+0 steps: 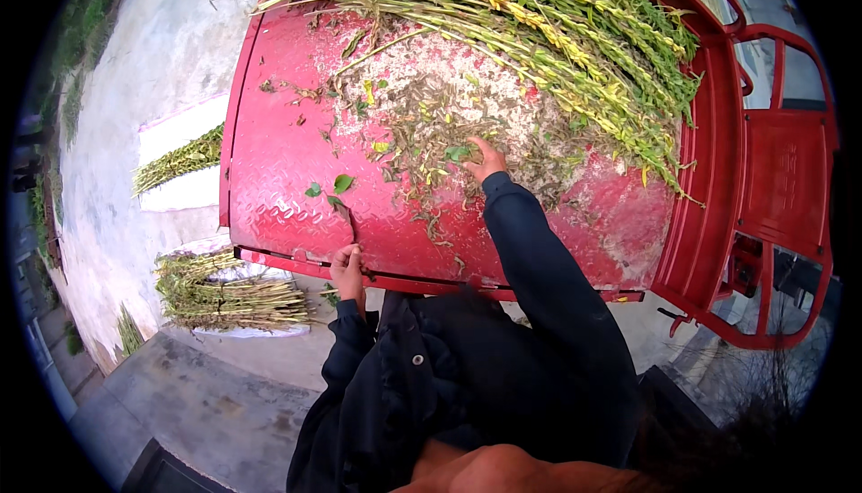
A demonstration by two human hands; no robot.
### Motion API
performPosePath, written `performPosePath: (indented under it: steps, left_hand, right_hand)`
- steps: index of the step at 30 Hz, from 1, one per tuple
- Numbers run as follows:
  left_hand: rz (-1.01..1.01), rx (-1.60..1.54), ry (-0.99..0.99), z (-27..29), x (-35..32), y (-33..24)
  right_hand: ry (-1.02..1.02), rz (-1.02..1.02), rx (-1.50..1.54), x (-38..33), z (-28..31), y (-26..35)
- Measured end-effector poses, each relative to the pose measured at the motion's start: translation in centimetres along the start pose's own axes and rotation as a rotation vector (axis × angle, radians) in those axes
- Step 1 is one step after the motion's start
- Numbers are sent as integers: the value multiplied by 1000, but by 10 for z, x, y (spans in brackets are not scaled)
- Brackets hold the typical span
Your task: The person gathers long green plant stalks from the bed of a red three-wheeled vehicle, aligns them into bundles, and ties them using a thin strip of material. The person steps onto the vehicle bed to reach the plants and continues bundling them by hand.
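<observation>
My left hand point(347, 268) is closed at the near edge of a red truck bed point(287, 161), pinching a thin dark leafy stem point(351, 221). Green leaves point(343, 184) show at the stem's far end, over the red metal. Farther in and to the right, my right hand point(486, 161) reaches over the bed with thumb and fingers apart. Its fingertips are beside a green leaf point(457, 153); whether they touch it I cannot tell. Around it lie dry leaf bits point(422, 138) and a layer of small pale seeds point(489, 89).
Long green and yellow stalks with pods point(539, 17) cover the far side of the bed. A red metal frame point(763, 152) rises at the right. On the concrete at left, bundled stalks point(229, 300) and another bundle point(184, 159) lie on white sheets.
</observation>
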State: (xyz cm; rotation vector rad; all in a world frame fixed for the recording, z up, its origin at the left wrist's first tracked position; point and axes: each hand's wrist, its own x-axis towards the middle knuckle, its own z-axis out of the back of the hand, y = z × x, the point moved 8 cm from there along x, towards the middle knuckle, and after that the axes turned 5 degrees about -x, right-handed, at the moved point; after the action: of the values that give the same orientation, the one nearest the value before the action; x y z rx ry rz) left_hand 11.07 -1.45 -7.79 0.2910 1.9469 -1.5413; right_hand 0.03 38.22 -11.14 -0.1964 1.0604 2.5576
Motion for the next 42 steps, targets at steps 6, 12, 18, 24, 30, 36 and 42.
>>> performPosePath:
  steps: [6, 12, 18, 24, 30, 36, 42]
  left_hand:
    - [-13, 32, -32, 6, -16, -3]
    - [-14, -37, -109, 22, -22, 14]
    - [-24, -72, -98, 14, -19, 5]
    - [-33, -47, -110, 42, -21, 2]
    - [2, -131, -164, 61, -28, -9]
    - [-88, -54, -188, 80, -14, -20]
    - [-60, -86, -69, 44, 4, -47]
  right_hand:
    - [103, -54, -399, 30, -38, -7]
    - [-49, -253, 115, 3, 19, -33]
    - [145, 453, -41, -45, -42, 102]
    - [465, 493, -152, -25, -210, 199]
    - [396, 305, -254, 10, -267, 193]
    - [192, 81, 66, -8, -103, 152]
    - [-139, -324, 145, -179, 62, -104]
